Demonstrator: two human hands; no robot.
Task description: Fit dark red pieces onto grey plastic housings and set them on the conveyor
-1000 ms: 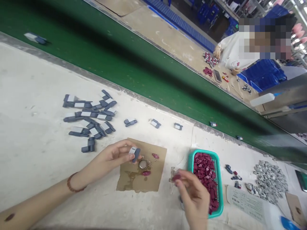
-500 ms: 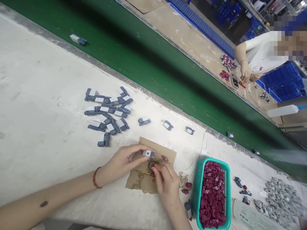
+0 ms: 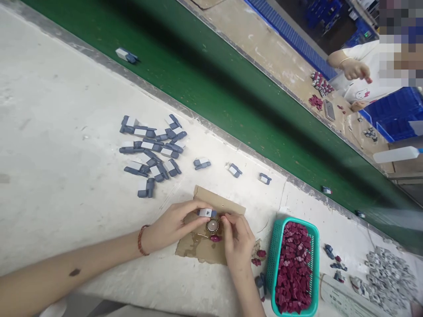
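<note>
My left hand (image 3: 180,222) pinches a small blue-grey and white plastic part (image 3: 205,212) above a piece of brown cardboard (image 3: 203,253). At the cardboard's right side, my right hand (image 3: 238,240) is closed at the fingertips, with a bit of maroon showing there; most of that small piece is hidden. Between the hands sits a round, ridged-edge metal cap (image 3: 213,226). A maroon piece (image 3: 216,238) lies against its lower edge. Wet-looking stains mark the cardboard. Past it lie three similar blue-grey parts (image 3: 202,163) in a loose row.
A teal basket (image 3: 269,264) full of maroon pieces stands to the right, before a grey parts heap (image 3: 390,273). Blue-grey parts (image 3: 152,152) are piled left. Beyond runs a green conveyor belt (image 3: 198,79) carrying several parts; a co-worker (image 3: 357,70) sits across it.
My right hand has moved from the metal cap to the cardboard's right side, uncovering the cap. My left hand still holds its part. The co-worker's hand has risen from their table.
</note>
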